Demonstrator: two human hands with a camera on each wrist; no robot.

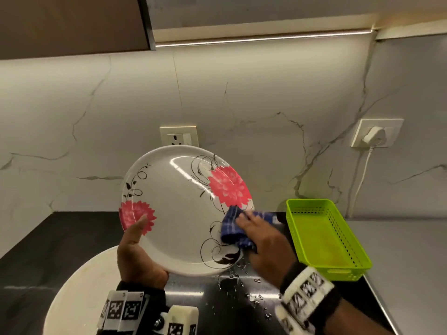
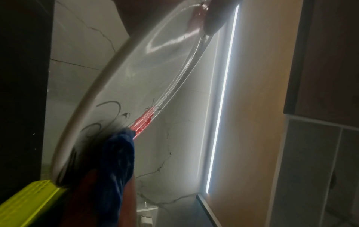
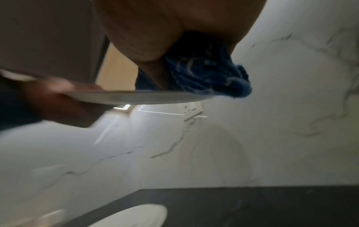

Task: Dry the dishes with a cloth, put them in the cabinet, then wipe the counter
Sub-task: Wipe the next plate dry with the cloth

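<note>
Head view: a white marble-look wall with grey veins point(image 1: 242, 93) fills most of the scene, lit by a thin light strip point(image 1: 261, 39) under a brown upper cabinet point(image 1: 72, 22). Below runs a glossy black countertop point(image 1: 60, 243), meeting a grey surface on the right; water drops point(image 1: 239, 281) lie on the black in front of the person. A plain white plate point(image 1: 79, 293) rests on the counter at lower left. A lime-green perforated plastic basket point(image 1: 326, 238) stands at the right, just beside the right hand. On the wall sit a cream socket plate point(image 1: 179, 136) behind the raised dish and a white socket with a plug and cord point(image 1: 376, 134) further right.

The round white plate with pink flowers and black swirls point(image 1: 183, 209) is held up over the counter, tilted toward the camera. The left hand point(image 1: 135, 252) grips its lower left rim — thumb pressed onto a pink flower, fingers curled behind. The right hand point(image 1: 263, 243) presses a dark blue checked cloth point(image 1: 235, 228) against the plate's right edge, its fingers laid close together on top; the right wrist view shows the cloth bunched under the palm and touching the rim.

Both wrists wear bands with black-and-white square marker patterns point(image 1: 123, 309) — no readable writing anywhere
</note>
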